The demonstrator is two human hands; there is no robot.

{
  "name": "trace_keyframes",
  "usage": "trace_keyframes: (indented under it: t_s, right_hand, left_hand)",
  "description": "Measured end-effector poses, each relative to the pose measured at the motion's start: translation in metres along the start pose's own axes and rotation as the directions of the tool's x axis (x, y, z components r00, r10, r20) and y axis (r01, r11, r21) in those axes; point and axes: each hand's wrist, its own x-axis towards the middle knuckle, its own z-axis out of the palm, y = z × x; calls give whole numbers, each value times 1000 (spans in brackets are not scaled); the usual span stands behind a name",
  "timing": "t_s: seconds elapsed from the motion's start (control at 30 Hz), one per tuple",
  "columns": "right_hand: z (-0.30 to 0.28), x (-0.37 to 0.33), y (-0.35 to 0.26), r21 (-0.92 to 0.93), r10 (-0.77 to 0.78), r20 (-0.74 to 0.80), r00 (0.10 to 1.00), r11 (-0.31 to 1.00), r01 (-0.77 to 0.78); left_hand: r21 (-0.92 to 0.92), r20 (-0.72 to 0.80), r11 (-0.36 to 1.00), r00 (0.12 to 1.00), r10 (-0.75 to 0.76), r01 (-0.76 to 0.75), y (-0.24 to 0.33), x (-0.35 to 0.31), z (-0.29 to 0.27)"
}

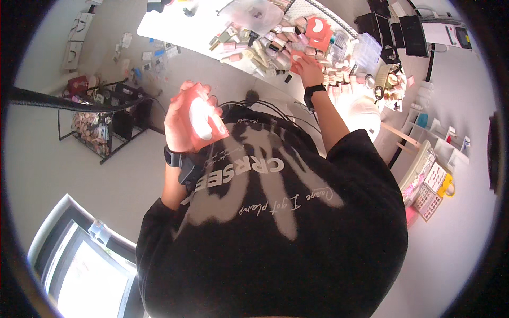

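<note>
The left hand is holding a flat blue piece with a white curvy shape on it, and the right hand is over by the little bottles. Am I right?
Almost! The flat piece isn't blue: the head view shows it's pinkish red. The left hand does hold it, with its white curvy shape, and the right hand is by the little bottles.

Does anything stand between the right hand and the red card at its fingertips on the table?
Nothing visible does: the right hand overlaps the red card in this view. Small bottles crowd around that card, but none shows in between.
</note>
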Motion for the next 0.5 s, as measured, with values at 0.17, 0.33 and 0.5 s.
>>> trace_keyframes:
  t_s: [0.17,0.33,0.5]
  right_hand:
    - [-14,5,-1,107,15,-93,996,994,-5]
    - [-41,11,6,195,-28,-265,964,977,82]
    - [-72,1,-9,359,88,-517,851,925,123]
  left_hand:
    - [19,-35,998,998,52,-52,-2,-5,5]
    - [32,-31,996,996,79,-78,-2,-7,6]
    - [11,8,999,999,49,-49,-8,-1,-1]
